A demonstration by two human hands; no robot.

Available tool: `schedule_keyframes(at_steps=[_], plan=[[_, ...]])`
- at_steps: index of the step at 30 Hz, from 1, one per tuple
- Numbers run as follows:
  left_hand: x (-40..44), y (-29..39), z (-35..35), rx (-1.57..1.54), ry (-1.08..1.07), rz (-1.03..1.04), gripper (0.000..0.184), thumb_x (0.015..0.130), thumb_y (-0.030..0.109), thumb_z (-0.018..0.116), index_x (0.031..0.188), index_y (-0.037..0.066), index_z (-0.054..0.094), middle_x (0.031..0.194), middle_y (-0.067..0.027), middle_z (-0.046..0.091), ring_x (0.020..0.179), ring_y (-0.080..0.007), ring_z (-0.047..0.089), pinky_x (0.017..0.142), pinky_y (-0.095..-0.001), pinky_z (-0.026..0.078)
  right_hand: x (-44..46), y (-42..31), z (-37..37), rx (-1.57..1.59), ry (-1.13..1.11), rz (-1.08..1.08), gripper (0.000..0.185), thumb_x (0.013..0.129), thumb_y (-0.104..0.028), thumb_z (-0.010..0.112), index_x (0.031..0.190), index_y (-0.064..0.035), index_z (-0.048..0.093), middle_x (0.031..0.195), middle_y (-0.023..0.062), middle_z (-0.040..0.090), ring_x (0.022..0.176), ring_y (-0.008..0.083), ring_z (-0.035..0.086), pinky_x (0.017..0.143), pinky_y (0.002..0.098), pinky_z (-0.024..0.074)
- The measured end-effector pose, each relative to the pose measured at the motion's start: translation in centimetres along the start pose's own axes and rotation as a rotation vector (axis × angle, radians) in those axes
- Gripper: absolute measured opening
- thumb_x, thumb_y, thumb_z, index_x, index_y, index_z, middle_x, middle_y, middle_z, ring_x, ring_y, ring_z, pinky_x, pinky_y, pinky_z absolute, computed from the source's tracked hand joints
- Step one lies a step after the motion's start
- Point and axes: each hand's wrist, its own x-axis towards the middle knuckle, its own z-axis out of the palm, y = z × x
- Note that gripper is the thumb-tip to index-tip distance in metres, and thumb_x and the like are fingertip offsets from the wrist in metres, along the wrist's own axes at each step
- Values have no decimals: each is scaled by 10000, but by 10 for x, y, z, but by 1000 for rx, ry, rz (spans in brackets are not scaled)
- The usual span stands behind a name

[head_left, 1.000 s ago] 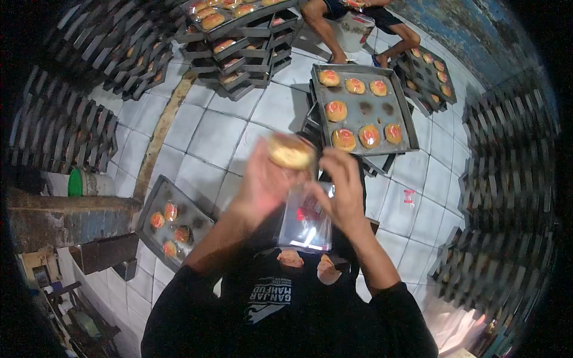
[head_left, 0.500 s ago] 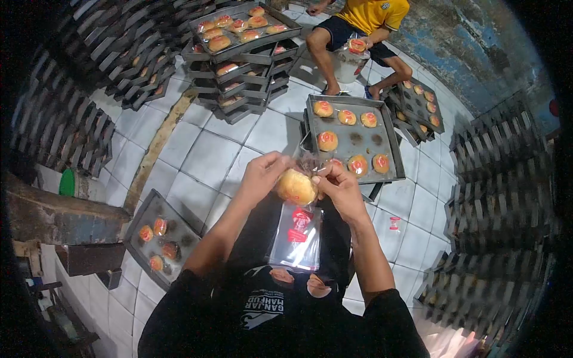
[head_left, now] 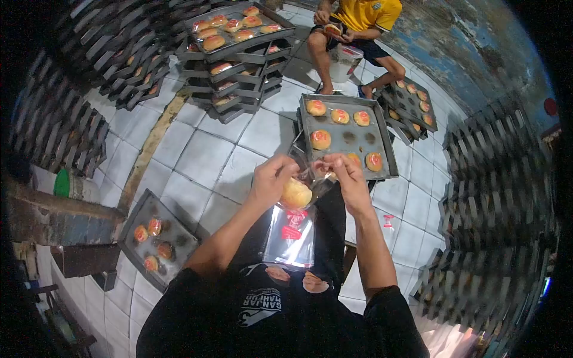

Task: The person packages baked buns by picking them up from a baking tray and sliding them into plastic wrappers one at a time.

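Observation:
A golden bun [head_left: 296, 194] hangs inside a clear plastic bag [head_left: 307, 173] above my lap. The fingers of my left hand [head_left: 271, 181] are closed on the bag's upper left side, close against the bun. My right hand [head_left: 348, 182] pinches the gathered top of the same bag on the other side. Just below the bun, a stack of flat clear bags with red print [head_left: 290, 234] lies on my lap. Beyond my hands, a metal tray [head_left: 355, 143] bears several bagged buns with red labels, partly covered by my right hand.
Stacked trays of buns [head_left: 239, 39] stand at the back left. Another tray [head_left: 182, 230] with buns lies on the left floor. A person in a yellow shirt [head_left: 367, 15] sits opposite, holding a bun. Tall tray stacks [head_left: 495, 221] line the right. A red-printed scrap [head_left: 388, 221] lies on the tiles.
My hands have shifted slightly, and the bag's top is now more bunched between my fingers. The bun has turned, its red label less visible. The other person's hands have come together around a bun.

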Motion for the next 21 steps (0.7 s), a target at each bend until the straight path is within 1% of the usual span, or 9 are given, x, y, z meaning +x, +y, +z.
schedule_keyframes(at_steps=[3,6,8,9,12,15,17,19,21], plan=[[0,4,7,107,-8,133,114,950,95,652,929,-16,649,798,-113,650,742,-205,664,695,-311,518,2,-9,-15,-19,-142,83,347,1067,-331,536,1153,-4,617,1017,87,713,908,140,660,899,301,480],[-1,9,11,103,21,197,113,955,93,643,925,-16,646,797,-118,653,730,-224,675,680,-324,523,-10,-33,-11,-63,-109,164,232,1023,-218,625,1146,-22,606,933,60,688,780,120,623,812,276,473],[-3,-4,12,75,80,189,131,975,100,624,917,-16,640,806,-102,669,719,-201,681,674,-324,529,-17,-27,-32,436,-120,10,215,974,-150,674,1143,-35,607,869,37,649,758,113,592,780,266,464],[-5,-7,13,-15,110,76,147,988,108,611,914,-15,637,810,-93,675,718,-185,682,673,-317,532,-21,-24,-47,684,-123,-70,225,950,-117,698,1142,-42,608,838,26,629,747,109,576,764,262,459],[-8,-12,8,-174,168,-168,216,1048,159,549,915,2,616,841,-54,690,733,-108,669,682,-274,542,-44,-9,-80,1132,153,-143,156,962,-122,666,1097,-52,630,806,1,576,732,107,539,739,265,447],[-11,-31,8,-361,246,-205,215,1059,174,535,931,15,602,837,-44,679,739,-98,659,683,-257,533,-55,68,-117,-46,413,47,152,996,-152,623,1074,-27,659,890,9,622,812,137,578,787,280,463],[-12,-30,8,-344,242,-173,219,1066,176,524,932,18,594,837,-39,676,738,-93,649,681,-249,525,-60,79,-66,-821,273,-204,187,1022,-164,587,1051,-1,673,944,27,656,862,176,606,807,312,488],[-11,-22,11,-318,233,-174,222,1069,176,517,931,17,587,834,-38,672,735,-90,640,678,-246,519,-53,48,-3,-395,284,-80,184,1002,-155,612,1038,13,677,950,82,676,880,195,624,791,317,503],[-8,-9,13,-278,234,-195,225,1070,174,516,927,13,583,828,-39,669,732,-89,633,673,-248,516,-34,29,21,-536,263,-196,180,992,-152,620,995,21,672,891,97,653,818,182,612,727,314,492]])
